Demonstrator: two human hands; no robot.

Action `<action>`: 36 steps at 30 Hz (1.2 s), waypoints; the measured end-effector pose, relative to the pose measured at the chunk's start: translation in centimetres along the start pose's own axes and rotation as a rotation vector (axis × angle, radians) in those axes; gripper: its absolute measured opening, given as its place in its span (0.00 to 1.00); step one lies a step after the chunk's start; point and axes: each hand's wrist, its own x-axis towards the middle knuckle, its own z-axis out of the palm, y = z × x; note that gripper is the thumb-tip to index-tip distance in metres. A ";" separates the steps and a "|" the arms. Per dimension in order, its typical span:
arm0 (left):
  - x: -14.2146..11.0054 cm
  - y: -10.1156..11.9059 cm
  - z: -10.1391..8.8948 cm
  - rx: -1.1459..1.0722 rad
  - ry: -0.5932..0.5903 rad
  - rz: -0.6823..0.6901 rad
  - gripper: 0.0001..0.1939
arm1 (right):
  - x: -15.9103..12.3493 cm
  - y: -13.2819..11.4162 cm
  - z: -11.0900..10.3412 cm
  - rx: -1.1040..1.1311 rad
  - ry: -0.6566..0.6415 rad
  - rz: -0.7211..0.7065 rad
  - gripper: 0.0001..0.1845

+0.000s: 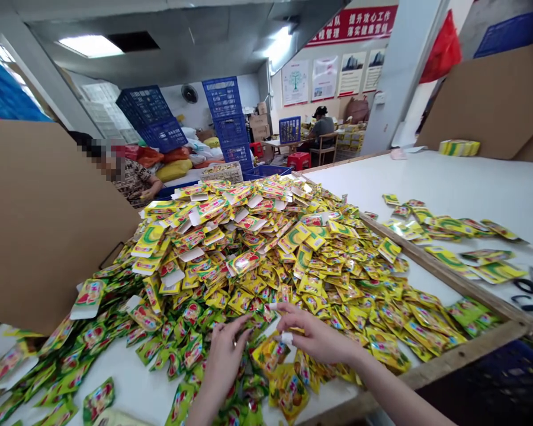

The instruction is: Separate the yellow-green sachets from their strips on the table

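Observation:
My left hand [225, 349] reaches low over the pile, its fingers bent and its thumb apart from them. Beneath it lie green sachets [193, 349] with red pictures. My right hand [313, 334] is just to the right, its fingers spread above the yellow sachets [288, 390]. White coverings wrap some of its fingertips. I see nothing gripped in either hand, though the fingertips come close to the packets. Behind them rises a heap of small yellow cartons [244, 263], several with white flaps standing open.
A wooden strip [430, 266] edges the white table on the right. Beyond it lie loose cartons [497, 271] and black scissors [530, 287]. A cardboard sheet [39, 219] stands at left. One person [133, 180] sits behind it; another [323, 125] sits further back. Blue crates [226, 121] are stacked behind.

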 end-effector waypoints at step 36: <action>14.7 4.9 -3.2 0.533 0.192 0.235 0.22 | -2.5 1.9 -0.2 0.651 0.259 0.304 0.11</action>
